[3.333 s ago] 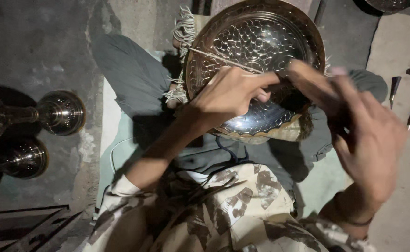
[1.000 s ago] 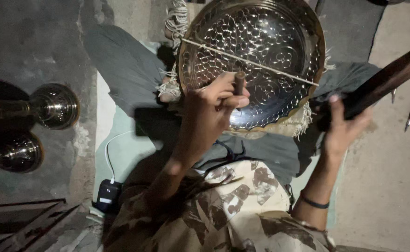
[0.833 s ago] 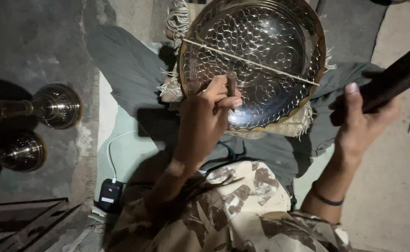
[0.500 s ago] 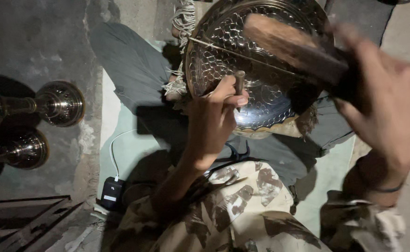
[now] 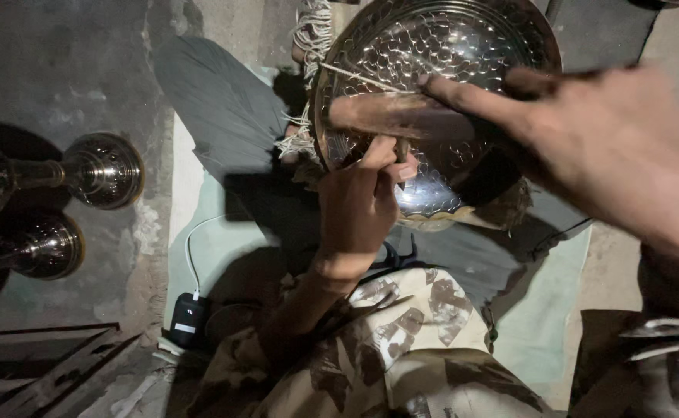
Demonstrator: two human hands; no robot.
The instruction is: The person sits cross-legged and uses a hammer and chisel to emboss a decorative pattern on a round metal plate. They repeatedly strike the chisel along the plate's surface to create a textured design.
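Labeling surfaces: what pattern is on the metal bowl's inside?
Head view: the metal bowl is shiny silver, covered in a hammered, scale-like dimple pattern.

Floor-level metalworking workshop. Bare stained concrete floor (image 5: pixel 61 70); hammered, embossed metal bowl (image 5: pixel 463 46) at 12 o'clock; two polished metal stemmed vessels (image 5: pixel 99 170) lying at 9 o'clock; person seated on a pale mat (image 5: pixel 223 255).

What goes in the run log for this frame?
left hand: holds punch on metal bowl | right hand: wooden mallet over punch
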